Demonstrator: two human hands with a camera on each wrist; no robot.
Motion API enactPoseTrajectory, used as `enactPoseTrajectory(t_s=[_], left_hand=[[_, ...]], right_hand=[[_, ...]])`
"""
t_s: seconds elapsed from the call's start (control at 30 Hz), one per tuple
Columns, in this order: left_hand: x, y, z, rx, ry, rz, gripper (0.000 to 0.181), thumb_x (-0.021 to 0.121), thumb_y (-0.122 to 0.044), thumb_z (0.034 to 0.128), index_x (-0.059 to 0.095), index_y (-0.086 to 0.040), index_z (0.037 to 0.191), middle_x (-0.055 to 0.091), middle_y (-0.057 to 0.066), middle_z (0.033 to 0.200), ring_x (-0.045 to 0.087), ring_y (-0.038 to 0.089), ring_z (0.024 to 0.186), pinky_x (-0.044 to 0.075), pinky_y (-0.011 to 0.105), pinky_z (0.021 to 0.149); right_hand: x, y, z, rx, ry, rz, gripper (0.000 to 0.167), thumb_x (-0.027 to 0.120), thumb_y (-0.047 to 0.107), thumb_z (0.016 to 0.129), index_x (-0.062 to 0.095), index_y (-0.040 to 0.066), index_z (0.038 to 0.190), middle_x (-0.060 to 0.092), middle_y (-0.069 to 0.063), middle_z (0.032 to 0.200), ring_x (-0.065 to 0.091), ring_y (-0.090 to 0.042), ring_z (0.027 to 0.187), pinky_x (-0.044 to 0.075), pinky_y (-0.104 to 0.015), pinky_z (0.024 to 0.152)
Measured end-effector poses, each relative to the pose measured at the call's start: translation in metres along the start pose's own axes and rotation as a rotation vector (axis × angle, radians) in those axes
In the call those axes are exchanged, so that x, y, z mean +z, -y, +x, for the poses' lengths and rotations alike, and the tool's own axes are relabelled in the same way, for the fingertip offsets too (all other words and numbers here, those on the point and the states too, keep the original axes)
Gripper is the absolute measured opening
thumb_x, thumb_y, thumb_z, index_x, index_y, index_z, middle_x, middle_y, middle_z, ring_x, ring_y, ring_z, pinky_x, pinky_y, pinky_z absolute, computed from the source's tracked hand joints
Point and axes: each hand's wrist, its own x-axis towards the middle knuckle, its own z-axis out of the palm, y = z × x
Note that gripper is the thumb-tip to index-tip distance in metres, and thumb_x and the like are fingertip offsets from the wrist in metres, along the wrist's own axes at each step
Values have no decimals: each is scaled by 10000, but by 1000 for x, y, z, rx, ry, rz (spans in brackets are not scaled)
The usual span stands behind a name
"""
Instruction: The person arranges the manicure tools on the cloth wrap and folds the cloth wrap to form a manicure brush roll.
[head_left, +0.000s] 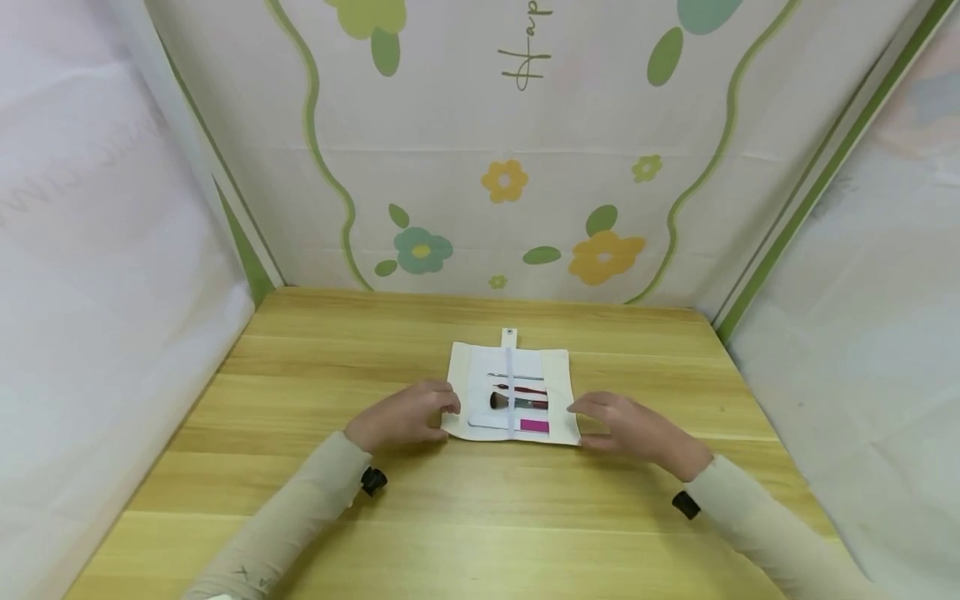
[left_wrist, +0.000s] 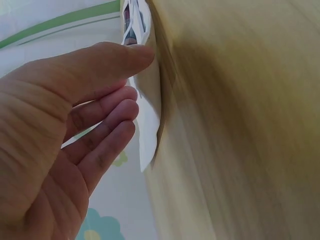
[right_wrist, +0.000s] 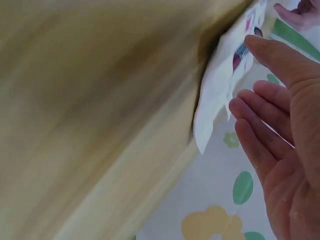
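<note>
A white fold-out tool case (head_left: 557, 367) lies spread on the wooden table. A pale band (head_left: 511, 367) runs down its middle across a thin stick-like tool (head_left: 525, 378), a slim red-handled tool (head_left: 528, 390), a brush (head_left: 498, 401) with dark bristles and a flat white piece with a magenta patch (head_left: 534, 426). My left hand (head_left: 405, 414) is at the case's left edge, fingers relaxed over the flap and thumb by the near corner. At the right edge is my right hand (head_left: 637, 429), its thumb and fingers apart. Whether either hand touches the case is unclear.
A strap with a snap (head_left: 509, 337) sticks out from the case's far side. The wooden table (head_left: 480, 525) meets a flower-printed fabric wall (head_left: 450, 183) at the back. White fabric sides (head_left: 90, 292) stand left and right.
</note>
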Motion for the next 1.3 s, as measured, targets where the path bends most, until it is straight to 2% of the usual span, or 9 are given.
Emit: enactPoseTrajectory(t_s=[0.1, 0.37, 0.6, 0.7, 0.83, 0.93, 1.1, 1.2, 1.3], left_hand=[[3, 2, 0, 10, -8, 4, 265, 863, -139, 871, 742, -79, 1099, 722, 35, 1072, 671, 168, 977, 587, 274, 896], [5, 3, -2, -8, 3, -40, 120, 792, -115, 933, 762, -90, 1047, 737, 11, 1034, 665, 139, 936, 587, 265, 870], [5, 8, -3, -56, -9, -156, 103, 692, -139, 1024, 786, -117, 1061, 763, -22, 1033, 657, 89, 900, 584, 267, 845], [4, 15, -2, -114, -22, -268, 143, 649, -172, 1060, 785, -128, 1074, 769, -16, 1022, 643, 62, 882, 570, 255, 830], [2, 24, 1, -218, -63, -446, 170, 619, -190, 1078, 774, -120, 1072, 749, 25, 984, 629, 108, 859, 546, 254, 780], [2, 28, 5, -301, -91, -561, 192, 602, -215, 1086, 761, -108, 1076, 717, 42, 971, 611, 165, 863, 525, 280, 767], [1, 31, 15, -428, -130, -668, 239, 588, -249, 1091, 747, -70, 1107, 707, 82, 995, 620, 222, 895, 512, 314, 811], [-1, 31, 23, -474, -154, -669, 249, 578, -227, 1092, 746, -45, 1124, 713, 104, 1001, 621, 226, 878, 515, 311, 790], [-1, 32, 30, -512, -172, -633, 239, 573, -203, 1087, 749, -43, 1112, 709, 83, 977, 601, 191, 812, 512, 292, 704]], right_hand=[[7, 6, -2, -12, -4, -26, 462, 889, 210, 855, 720, 37, 1249, 732, -128, 1225, 730, -282, 1095, 628, -414, 907], [19, 10, -2, 33, 60, -62, 409, 860, 221, 887, 734, 65, 1245, 734, -102, 1233, 730, -254, 1108, 623, -387, 933], [17, 5, 2, 107, 146, 50, 317, 750, 181, 968, 729, 60, 1261, 734, -97, 1265, 719, -246, 1145, 613, -420, 955], [13, -3, 6, 154, 171, 177, 258, 689, 166, 1013, 742, 83, 1251, 749, -64, 1243, 717, -177, 1095, 618, -374, 914], [11, -19, 13, 257, 166, 396, 227, 636, 178, 1063, 760, 90, 1231, 774, -42, 1122, 672, -63, 882, 589, -272, 751], [11, -30, 18, 330, 148, 502, 252, 604, 218, 1086, 768, 80, 1216, 782, -42, 1068, 630, -40, 809, 549, -248, 707], [14, -42, 26, 414, 136, 538, 253, 595, 226, 1091, 773, 82, 1198, 782, -23, 1063, 655, -96, 853, 556, -259, 747], [15, -46, 31, 462, 121, 520, 230, 610, 215, 1080, 775, 90, 1180, 766, -2, 1019, 635, -120, 838, 544, -265, 734], [16, -49, 36, 478, 103, 490, 213, 626, 216, 1070, 779, 99, 1162, 752, 10, 980, 608, -117, 809, 527, -264, 718]])
